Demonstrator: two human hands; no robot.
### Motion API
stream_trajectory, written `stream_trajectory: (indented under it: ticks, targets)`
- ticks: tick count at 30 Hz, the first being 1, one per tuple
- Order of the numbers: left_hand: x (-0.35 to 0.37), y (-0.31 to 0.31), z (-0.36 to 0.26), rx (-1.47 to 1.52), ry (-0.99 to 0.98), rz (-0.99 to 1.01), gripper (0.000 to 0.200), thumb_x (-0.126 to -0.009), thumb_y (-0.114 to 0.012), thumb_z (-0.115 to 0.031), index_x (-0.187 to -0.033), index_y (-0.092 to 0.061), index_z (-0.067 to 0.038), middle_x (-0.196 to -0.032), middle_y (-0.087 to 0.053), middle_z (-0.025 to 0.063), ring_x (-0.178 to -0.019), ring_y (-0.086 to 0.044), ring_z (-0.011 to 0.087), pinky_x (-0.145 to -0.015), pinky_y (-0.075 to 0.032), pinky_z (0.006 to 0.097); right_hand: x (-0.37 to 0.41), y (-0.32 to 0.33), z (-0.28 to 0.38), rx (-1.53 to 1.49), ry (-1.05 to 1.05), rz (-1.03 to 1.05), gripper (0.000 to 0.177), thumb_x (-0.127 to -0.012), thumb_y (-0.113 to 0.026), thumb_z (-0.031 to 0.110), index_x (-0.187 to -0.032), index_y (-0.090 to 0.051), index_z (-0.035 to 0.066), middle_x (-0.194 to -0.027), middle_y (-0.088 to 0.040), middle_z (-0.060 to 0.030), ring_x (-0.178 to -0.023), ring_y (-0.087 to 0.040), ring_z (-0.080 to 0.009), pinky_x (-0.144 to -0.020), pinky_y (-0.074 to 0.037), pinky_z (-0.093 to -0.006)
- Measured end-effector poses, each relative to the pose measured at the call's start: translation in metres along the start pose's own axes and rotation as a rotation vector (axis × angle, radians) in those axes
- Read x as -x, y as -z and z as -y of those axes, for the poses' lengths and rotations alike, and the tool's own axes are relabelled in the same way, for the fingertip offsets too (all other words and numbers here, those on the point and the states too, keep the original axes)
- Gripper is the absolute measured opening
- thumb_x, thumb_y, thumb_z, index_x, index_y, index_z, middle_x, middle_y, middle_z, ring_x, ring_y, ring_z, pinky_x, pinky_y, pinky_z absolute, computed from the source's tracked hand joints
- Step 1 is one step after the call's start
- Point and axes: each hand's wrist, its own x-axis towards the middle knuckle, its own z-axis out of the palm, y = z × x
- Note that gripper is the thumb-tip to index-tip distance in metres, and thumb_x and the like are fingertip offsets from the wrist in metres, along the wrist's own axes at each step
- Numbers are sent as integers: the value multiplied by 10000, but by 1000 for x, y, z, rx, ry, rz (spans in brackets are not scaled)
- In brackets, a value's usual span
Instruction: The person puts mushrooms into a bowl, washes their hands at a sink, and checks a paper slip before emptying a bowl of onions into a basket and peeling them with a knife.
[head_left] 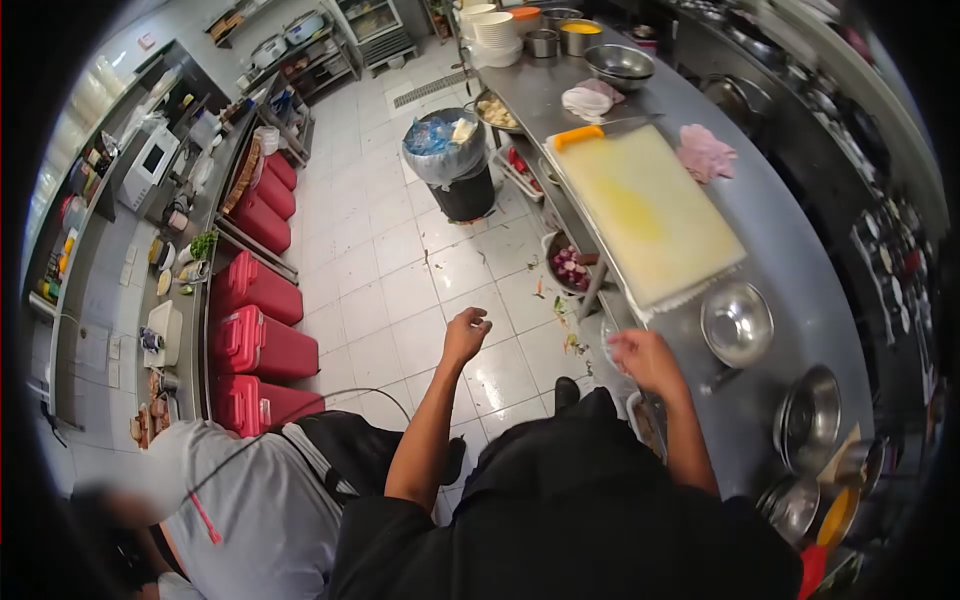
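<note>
My left hand (466,336) hangs over the tiled floor with its fingers loosely bent and a gap at the tips; nothing shows in it. By the near-left edge of the steel counter (690,335), my right hand (647,360) has its fingers curled together. Something clear, like thin plastic (608,340), shows at those fingertips, but its kind is not plain. Ahead of that hand lies a white cutting board (650,215) with a yellow stain. An orange-handled knife (578,137) rests across its far end. A steel bowl (737,324) sits right of my right hand.
A lined black bin (450,165) stands on the floor ahead. Red lidded tubs (262,350) line the left side. A person in a grey shirt (255,510) is close at my left. Scraps litter the floor near a bowl of red onions (570,268) under the counter.
</note>
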Motion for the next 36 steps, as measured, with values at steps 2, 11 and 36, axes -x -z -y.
stream_trajectory:
  ticks: [2, 11, 36]
  targets:
    - [-35, 19, 9, -4, 9, -45, 327, -787, -676, -197, -1069, -682, -32, -934, -712, 170, -863, -691, 291, -782, -537, 363, -77, 7, 37, 131, 156, 1, 204, -828, -643, 119, -1001, -696, 25, -743, -671, -108, -651, -633, -173, -631, -513, -311]
    - [-255, 65, -60, 197, -133, -158, 287, -869, -672, -173, -1084, -657, 16, -927, -702, 112, -831, -652, 183, -766, -513, 296, -371, 19, 134, 449, 184, -562, 476, -857, -655, 420, -1081, -637, 0, -898, -672, -215, -879, -642, -382, -817, -495, -449]
    - [-658, -174, -287, -303, -1323, 388, 520, -758, -774, -265, -1245, -639, -138, -1197, -582, 133, -1115, -518, 359, -971, -412, 462, -273, -113, 170, -904, -435, -1586, 327, -1004, -497, 325, -1226, -493, 85, -657, -507, -16, -469, -442, -81, -405, -356, -243]
